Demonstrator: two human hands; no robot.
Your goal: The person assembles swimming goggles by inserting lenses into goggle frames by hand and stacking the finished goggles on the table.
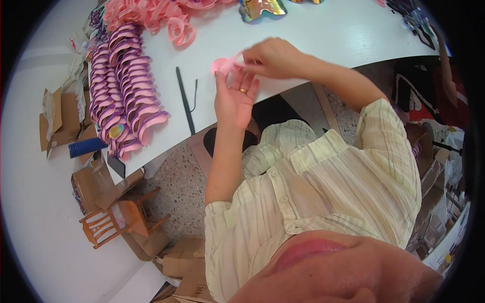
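A soft-looking pink looped piece (221,65), like those in the heap at the back, is held over the table's front part. My left hand (236,98), palm up with a ring on one finger, grips it between thumb and fingers. From the right, my right hand (275,58) pinches the other end of the pink piece. Its fingertips are slightly blurred. To the left of the hands, a thin dark tool or strip (185,101) lies on the white table (212,30), with a thinner dark rod (195,96) beside it.
Long rows of nested pink-and-purple curved frames (126,76) cover the table's left end. Behind lie a pink heap (146,17) and shiny mirrored lenses (262,9). A blue cylinder (86,147), wooden chair (121,217) and cardboard boxes (184,257) stand left. Another person's arm (444,70) shows right.
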